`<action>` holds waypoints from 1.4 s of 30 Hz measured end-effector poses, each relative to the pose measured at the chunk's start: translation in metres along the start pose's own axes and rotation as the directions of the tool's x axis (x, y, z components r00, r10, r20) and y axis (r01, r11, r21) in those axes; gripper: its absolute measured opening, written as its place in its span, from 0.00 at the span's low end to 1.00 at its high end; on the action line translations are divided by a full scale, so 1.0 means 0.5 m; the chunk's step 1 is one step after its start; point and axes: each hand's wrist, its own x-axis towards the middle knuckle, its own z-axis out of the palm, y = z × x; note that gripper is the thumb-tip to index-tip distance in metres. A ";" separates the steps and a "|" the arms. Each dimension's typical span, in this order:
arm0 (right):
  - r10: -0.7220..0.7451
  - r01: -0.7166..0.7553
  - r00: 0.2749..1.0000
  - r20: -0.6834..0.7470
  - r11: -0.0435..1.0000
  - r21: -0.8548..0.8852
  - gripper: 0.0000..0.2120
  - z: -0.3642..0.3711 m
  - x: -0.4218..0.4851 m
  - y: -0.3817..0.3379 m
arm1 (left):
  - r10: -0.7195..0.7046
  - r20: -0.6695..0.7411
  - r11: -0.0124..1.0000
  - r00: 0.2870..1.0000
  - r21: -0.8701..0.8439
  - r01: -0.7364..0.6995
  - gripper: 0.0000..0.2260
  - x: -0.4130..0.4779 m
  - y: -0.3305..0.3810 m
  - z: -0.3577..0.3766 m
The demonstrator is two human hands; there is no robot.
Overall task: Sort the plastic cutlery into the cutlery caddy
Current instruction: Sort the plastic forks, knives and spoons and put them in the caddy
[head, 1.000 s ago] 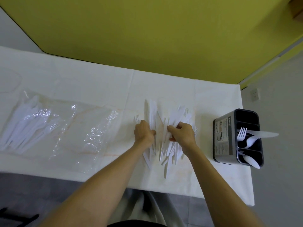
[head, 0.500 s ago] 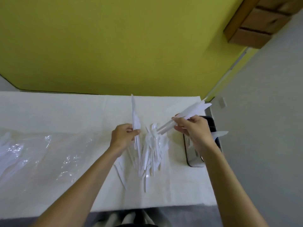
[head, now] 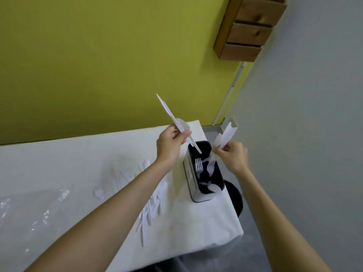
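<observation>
The black cutlery caddy (head: pixel 203 197) stands near the table's right edge, with white forks (head: pixel 198 165) in its middle section and spoons at its near end. My left hand (head: pixel 170 143) grips white plastic knives (head: pixel 172 117), blades up, handle ends dipping over the caddy's far compartment. My right hand (head: pixel 231 154) holds a bundle of white knives (head: pixel 227 135) just right of the caddy's far end. A pile of loose white cutlery (head: pixel 151 201) lies on the white tablecloth (head: pixel 78 161), partly hidden under my left forearm.
A clear plastic bag (head: pixel 29 213) lies crumpled on the table at the left. A dark round stool (head: pixel 235 197) sits below the table's right edge. The yellow wall is behind, a grey wall at the right, with wooden drawers (head: pixel 249 30) mounted high.
Both hands lifted knives off the pile and carried them right to the caddy. The left hand's knives now tip into the far compartment. The view swung right.
</observation>
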 end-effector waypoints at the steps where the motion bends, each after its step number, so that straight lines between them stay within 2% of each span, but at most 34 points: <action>1: 0.010 -0.010 1.000 0.014 1.000 -0.005 0.15 0.003 0.001 0.007 | 0.001 0.013 0.999 1.000 0.034 -0.001 0.05 0.001 -0.009 0.016; 3: 0.011 -0.011 0.999 0.033 1.000 -0.014 0.13 0.006 0.001 0.014 | 0.002 0.044 0.992 0.999 0.126 -0.008 0.04 0.004 -0.028 0.039; 7: -0.013 0.011 0.996 0.086 1.000 0.018 0.09 0.004 0.002 0.019 | 0.002 0.138 0.932 0.990 0.359 -0.052 0.07 0.003 -0.055 0.065; 11: -0.061 0.056 0.993 0.104 0.997 0.050 0.07 0.003 0.002 0.025 | 0.011 0.200 0.872 0.980 0.478 -0.107 0.08 0.000 -0.078 0.076; 13: -0.085 0.078 0.990 0.111 0.995 0.065 0.08 0.000 0.001 0.029 | 0.011 0.209 0.869 0.978 0.482 -0.113 0.06 -0.006 -0.082 0.077; 16: -0.115 0.104 0.986 0.124 0.990 0.092 0.06 -0.006 -0.004 0.029 | 0.024 0.216 0.864 0.976 0.487 -0.129 0.10 -0.015 -0.083 0.075; 19: -0.139 0.120 0.982 0.125 0.981 0.152 0.09 -0.007 -0.015 0.031 | 0.055 0.243 0.825 0.968 0.535 -0.181 0.08 -0.016 -0.085 0.075; 21: -0.132 0.111 0.987 0.093 0.973 0.201 0.12 -0.006 -0.021 0.032 | 0.064 0.247 0.836 0.967 0.516 -0.187 0.06 -0.017 -0.084 0.075; 26: -0.169 0.169 0.985 -0.019 0.963 0.212 0.19 0.007 -0.028 0.039 | 0.084 0.263 0.845 0.961 0.492 -0.208 0.12 -0.019 -0.093 0.069; 29: -0.221 0.239 0.969 -0.112 0.955 0.174 0.16 0.012 -0.032 0.038 | 0.094 0.248 0.841 0.964 0.498 -0.211 0.13 -0.020 -0.099 0.064; 33: -0.323 0.367 0.907 -0.270 0.921 0.131 0.15 0.036 -0.057 0.006 | 0.118 0.117 0.905 0.986 0.397 -0.156 0.14 -0.041 -0.112 0.028; 36: -0.496 0.535 0.821 -0.282 0.841 0.082 0.15 0.086 -0.094 -0.029 | 0.086 -0.063 0.922 0.994 0.384 -0.055 0.13 -0.071 -0.143 -0.036; 39: -0.582 0.590 0.808 -0.092 0.801 0.105 0.14 0.173 -0.146 -0.044 | 0.008 -0.270 0.913 0.963 0.395 0.104 0.11 -0.118 -0.208 -0.134; 42: -0.506 0.491 0.830 0.235 0.863 0.123 0.11 0.268 -0.190 -0.036 | -0.059 -0.516 0.844 0.854 0.431 0.318 0.10 -0.177 -0.288 -0.235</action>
